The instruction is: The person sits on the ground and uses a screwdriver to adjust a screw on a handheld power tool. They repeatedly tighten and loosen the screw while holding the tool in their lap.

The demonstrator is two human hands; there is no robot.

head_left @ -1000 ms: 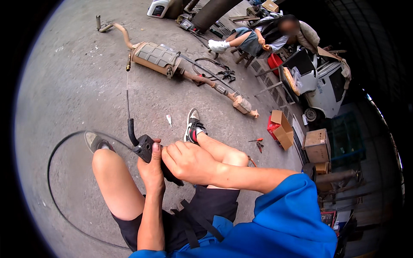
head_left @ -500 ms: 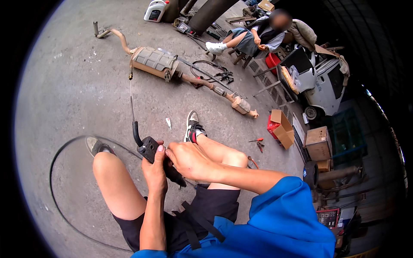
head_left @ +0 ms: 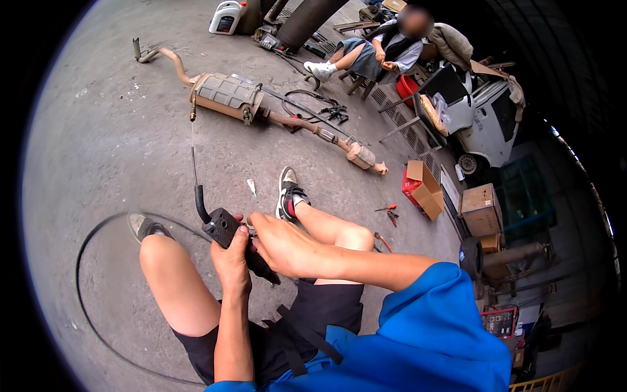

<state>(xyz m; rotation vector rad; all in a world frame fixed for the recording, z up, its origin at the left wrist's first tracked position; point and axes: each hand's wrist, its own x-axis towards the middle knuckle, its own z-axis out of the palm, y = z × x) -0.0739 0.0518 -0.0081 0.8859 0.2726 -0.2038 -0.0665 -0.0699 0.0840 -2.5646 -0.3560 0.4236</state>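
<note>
A black torch-like handle (head_left: 223, 227) with a bent black neck (head_left: 200, 203) is gripped in my left hand (head_left: 231, 261), thumb along its side. From the neck a thin metal rod or wire (head_left: 194, 163) runs forward to a brass-coloured tip (head_left: 192, 115) beside the exhaust pipe. My right hand (head_left: 284, 245) is closed against the handle's right side, its fingertips curled in. Whatever they pinch is hidden behind the knuckles. The handle's dark lower part (head_left: 262, 266) shows beneath that hand.
A rusty exhaust assembly (head_left: 225, 97) lies across the floor ahead. A black cable (head_left: 80, 274) loops on the left. A small white tube (head_left: 252, 187), screwdriver (head_left: 386, 208) and open carton (head_left: 426, 193) lie nearby. Another person (head_left: 385, 55) sits at the back.
The view has shifted slightly, so the surroundings sit a little higher and further left. My left hand keeps its hold; my right fingers have shifted slightly against the handle.
</note>
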